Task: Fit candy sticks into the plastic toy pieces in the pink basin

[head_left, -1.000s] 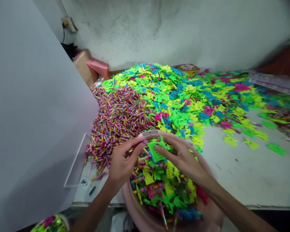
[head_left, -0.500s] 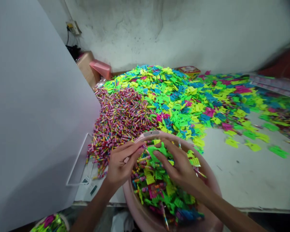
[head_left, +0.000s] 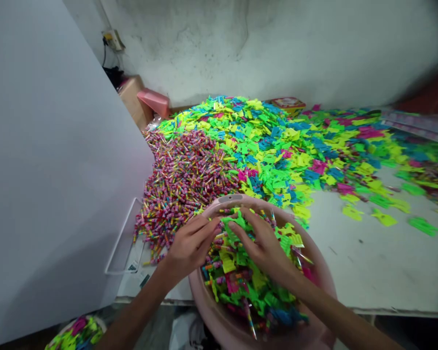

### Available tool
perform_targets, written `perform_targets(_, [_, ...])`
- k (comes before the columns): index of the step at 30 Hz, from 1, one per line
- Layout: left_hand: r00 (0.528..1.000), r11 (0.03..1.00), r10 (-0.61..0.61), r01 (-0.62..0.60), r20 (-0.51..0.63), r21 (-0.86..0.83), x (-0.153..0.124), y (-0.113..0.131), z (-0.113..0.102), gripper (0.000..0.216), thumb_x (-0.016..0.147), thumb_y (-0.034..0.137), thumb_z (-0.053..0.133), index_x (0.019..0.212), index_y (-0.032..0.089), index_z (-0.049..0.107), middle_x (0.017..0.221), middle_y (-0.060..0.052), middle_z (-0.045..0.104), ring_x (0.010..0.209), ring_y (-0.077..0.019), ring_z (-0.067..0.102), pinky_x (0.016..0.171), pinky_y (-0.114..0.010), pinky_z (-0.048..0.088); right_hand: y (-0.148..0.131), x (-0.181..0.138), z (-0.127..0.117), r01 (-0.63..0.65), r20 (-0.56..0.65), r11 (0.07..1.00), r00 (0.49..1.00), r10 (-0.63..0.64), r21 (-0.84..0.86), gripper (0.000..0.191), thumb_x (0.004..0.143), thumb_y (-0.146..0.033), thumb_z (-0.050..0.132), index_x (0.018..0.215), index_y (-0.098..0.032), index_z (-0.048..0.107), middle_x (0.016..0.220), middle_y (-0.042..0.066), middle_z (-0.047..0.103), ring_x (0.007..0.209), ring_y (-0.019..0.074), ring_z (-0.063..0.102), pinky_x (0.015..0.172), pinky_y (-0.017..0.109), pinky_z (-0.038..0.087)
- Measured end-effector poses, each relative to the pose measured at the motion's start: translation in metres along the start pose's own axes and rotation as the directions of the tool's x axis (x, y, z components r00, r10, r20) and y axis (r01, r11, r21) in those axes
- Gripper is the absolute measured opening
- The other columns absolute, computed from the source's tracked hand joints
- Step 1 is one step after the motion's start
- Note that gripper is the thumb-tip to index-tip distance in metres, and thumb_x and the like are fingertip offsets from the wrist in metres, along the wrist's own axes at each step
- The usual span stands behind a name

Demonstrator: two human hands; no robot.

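The green toy (head_left: 238, 219), clamped by the right hand (head_left: 264, 245), has been brought nearer the left hand (head_left: 190, 245), whose grip cannot be told, so both can be used.

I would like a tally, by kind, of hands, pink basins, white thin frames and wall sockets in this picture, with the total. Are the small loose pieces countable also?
Hands (left hand, right hand): 2
Pink basin: 1
White thin frame: 1
Wall socket: 1
Total: 5
Small loose pieces: too many and overlapping to count; left out of the total.
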State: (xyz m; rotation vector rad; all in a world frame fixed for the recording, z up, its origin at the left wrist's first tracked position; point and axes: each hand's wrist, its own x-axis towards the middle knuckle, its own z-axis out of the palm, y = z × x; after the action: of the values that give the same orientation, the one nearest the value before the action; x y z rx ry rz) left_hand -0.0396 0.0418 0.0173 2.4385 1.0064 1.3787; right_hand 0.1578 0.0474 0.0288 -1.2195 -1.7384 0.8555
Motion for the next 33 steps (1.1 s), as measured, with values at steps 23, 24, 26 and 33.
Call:
perform_targets(23, [0.983, 0.982, -0.176, 0.171, -0.053, -0.081, -0.002, 0.03, -0.011, 0.021, 0.098, 0.017, 0.059, 0.115, 0.019, 0.071, 0.101, -0.006, 0.078, 0.086, -0.0144, 0.075, 0.076, -0.02, 0.06, -0.011, -0.021, -0.002, -0.142, -0.015, 0.972, 0.989, 0.147, 0.186, 0.029, 0.09, -0.048, 0.066, 0.106, -0.024, 0.067, 0.109, 0.007, 0.073, 0.109, 0.0303, 0.066, 0.1, 0.043, 0.05])
perform_targets(24, [0.985, 0.985, -0.165, 0.162, -0.048, -0.052, -0.003, 0.027, -0.01, 0.021, 0.099, 0.018, 0.057, 0.115, 0.019, 0.07, 0.101, -0.006, 0.077, 0.085, -0.0148, 0.075, 0.076, -0.021, 0.06, -0.009, -0.021, 0.001, -0.199, -0.022, 0.959, 0.978, 0.207, 0.202, 0.037, 0.088, -0.053, 0.067, 0.111, -0.024, 0.068, 0.117, 0.009, 0.073, 0.115, 0.0322, 0.064, 0.103, 0.046, 0.048])
perform_targets(26, [0.992, 0.989, -0.129, 0.129, 0.008, 0.07, -0.003, 0.022, -0.008, 0.022, 0.102, 0.019, 0.052, 0.116, 0.019, 0.068, 0.1, -0.007, 0.077, 0.088, -0.0167, 0.074, 0.081, -0.026, 0.059, -0.006, -0.02, 0.008, -0.293, -0.021, 0.927, 0.952, 0.306, 0.236, 0.051, 0.085, -0.061, 0.068, 0.118, -0.023, 0.068, 0.13, 0.01, 0.069, 0.125, 0.0346, 0.059, 0.108, 0.049, 0.045])
perform_targets(33, [0.954, 0.824, -0.119, -0.059, 0.274, 0.563, -0.001, 0.018, 0.003, 0.053, 0.096, 0.057, 0.053, 0.116, 0.008, 0.06, 0.103, -0.018, 0.068, 0.096, -0.0331, 0.064, 0.079, -0.045, 0.053, 0.009, -0.016, 0.018, -0.35, -0.08, 0.91, 0.924, 0.375, 0.225, 0.055, 0.083, -0.063, 0.069, 0.123, -0.025, 0.07, 0.134, 0.01, 0.068, 0.129, 0.0347, 0.058, 0.106, 0.051, 0.048])
